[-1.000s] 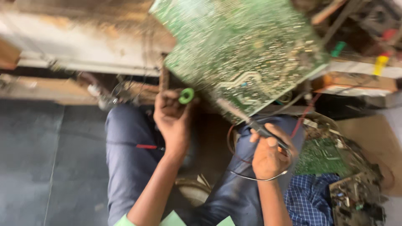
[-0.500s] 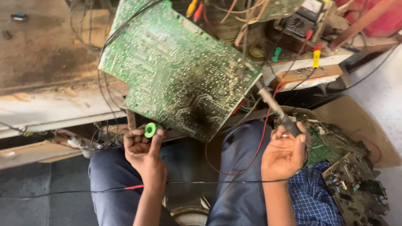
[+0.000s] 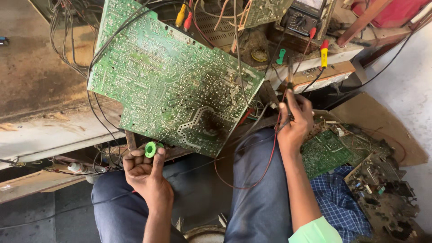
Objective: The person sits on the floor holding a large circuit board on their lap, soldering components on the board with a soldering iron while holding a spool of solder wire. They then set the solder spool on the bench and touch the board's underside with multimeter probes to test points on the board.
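A large green circuit board (image 3: 175, 90) lies solder side up, tilted over my lap, with black wires running to its top edge. My left hand (image 3: 146, 173) sits just under the board's lower edge and holds a small green ring-shaped spool (image 3: 150, 149) between thumb and fingers. My right hand (image 3: 294, 121) is to the right of the board, off its surface. It grips a thin dark probe (image 3: 290, 74) that points up toward the bench, with red and black leads (image 3: 270, 157) looping down over my right knee.
A dark meter with a dial (image 3: 306, 18) sits on the cluttered bench at the top, with red, yellow and green plugs near it. More circuit boards (image 3: 326, 150) and a blue checked cloth (image 3: 335, 202) lie at my right. A worn wooden ledge (image 3: 40, 130) runs along the left.
The probe in my right hand has left the board and moved right and up toward the bench. My left hand keeps the green spool under the board's edge. The view has dropped lower.
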A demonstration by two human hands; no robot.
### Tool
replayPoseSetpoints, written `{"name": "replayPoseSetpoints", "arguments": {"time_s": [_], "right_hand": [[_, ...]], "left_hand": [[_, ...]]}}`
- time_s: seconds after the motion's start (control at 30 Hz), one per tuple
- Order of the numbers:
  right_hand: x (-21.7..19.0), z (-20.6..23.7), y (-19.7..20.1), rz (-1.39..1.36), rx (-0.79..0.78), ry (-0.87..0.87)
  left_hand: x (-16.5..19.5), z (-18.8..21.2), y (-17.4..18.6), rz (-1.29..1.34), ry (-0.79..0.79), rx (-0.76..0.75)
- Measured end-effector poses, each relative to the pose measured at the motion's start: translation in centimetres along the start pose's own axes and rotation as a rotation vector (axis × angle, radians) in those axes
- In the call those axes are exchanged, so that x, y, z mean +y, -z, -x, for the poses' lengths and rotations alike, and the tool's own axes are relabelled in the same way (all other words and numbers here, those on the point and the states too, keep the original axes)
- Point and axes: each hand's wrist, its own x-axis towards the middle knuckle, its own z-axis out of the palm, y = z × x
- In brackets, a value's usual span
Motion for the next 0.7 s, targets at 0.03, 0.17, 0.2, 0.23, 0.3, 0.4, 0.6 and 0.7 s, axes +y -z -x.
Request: {"name": "replayPoseSetpoints", "arguments": {"time_s": [0.03,0.17,0.2,0.23,0.3,0.4,0.6,0.7], "right_hand": [[0.1,0.0,-0.1,-0.016,0.002,-0.008],[-0.3,0.1,0.2,-0.048,0.065,0.014],[-0.6,0.0,0.3,-0.046,0.093,0.031],[-0.9,-0.1,0.5,-0.074,0.106,0.029],[-1.6,-0.3,0.9,-0.131,0.122,0.021],[-2.8,-1.1,1.3,-0.172,0.098,0.065],[-3.9,-3.1,0.0,-0.217,0.002,0.066],[-4.0,-3.8,-1.1,-0.168,-0.002,0.144]], "left_hand": [[0.0,0.0,0.0,0.004,0.003,0.002],[0.0,0.0,0.0,0.01,0.002,-0.001],[0.0,0.0,0.0,0.007,0.001,-0.004],[0.0,-0.1,0.0,0.01,-0.001,-0.004],[0.0,-0.1,0.1,0.009,-0.001,0.001],[-0.1,-0.2,0.2,0.015,0.005,-0.003],[0.2,-0.4,0.1,0.008,0.019,-0.01],[0.4,-0.5,0.0,0.009,0.018,-0.004]]}}
